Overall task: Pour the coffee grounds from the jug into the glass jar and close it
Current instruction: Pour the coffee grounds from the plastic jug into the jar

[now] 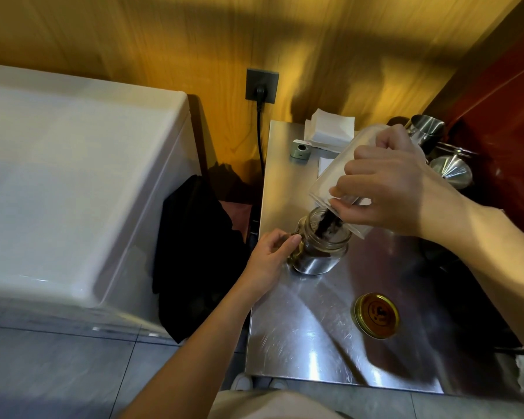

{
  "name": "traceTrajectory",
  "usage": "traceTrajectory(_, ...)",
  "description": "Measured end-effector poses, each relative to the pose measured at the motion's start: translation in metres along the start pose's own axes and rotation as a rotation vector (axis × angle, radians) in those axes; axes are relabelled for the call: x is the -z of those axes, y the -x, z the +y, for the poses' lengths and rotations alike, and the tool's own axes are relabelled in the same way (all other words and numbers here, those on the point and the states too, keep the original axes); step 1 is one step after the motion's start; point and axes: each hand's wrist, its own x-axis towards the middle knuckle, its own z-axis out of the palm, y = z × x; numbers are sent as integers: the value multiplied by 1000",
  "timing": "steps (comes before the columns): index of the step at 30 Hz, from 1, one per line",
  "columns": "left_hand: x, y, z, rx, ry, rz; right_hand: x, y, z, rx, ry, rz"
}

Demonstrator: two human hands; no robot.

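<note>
Steel counter (pixel 300 334) carries the work. Nearest us, the gold lid (pixel 376 316) lies off, below and well apart from both grips: closing remains. Our left hand (pixel 271 255) clasps the glass jar (pixel 319 246) at its side; the jar stands near the counter's left edge, little margin there. Above it our right hand (pixel 394 189) grips the tilted jug (pixel 345 176), grounds (pixel 327 223) falling into the mouth; pour underway. Beyond the jug: steel vessels (pixel 430 131), crowded.

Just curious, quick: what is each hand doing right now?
Left hand: closed around the glass jar, steadying it.
Right hand: closed on the tilted jug, pouring grounds.
</note>
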Motion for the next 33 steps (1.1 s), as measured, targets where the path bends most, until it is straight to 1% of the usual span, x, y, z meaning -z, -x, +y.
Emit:
traceTrajectory(5,0,0,0,23,9,1,-5,2,-2,32,17,16)
traceTrajectory(12,0,-2,0,25,-12,-10,-4,4,-2,36,-1,-25)
traceTrajectory(16,0,-3,0,41,2,-26,-6,4,-3,49,-6,-16)
traceTrajectory(20,1,-2,0,35,-10,-30,-11,4,-5,107,63,36)
traceTrajectory(23,0,-2,2,35,13,-34,-11,6,-6,143,55,28)
traceTrajectory(29,1,-3,0,22,8,-40,-7,8,-7,118,78,-1)
traceTrajectory(33,2,-4,-2,29,-3,-43,-7,8,-8,112,83,22)
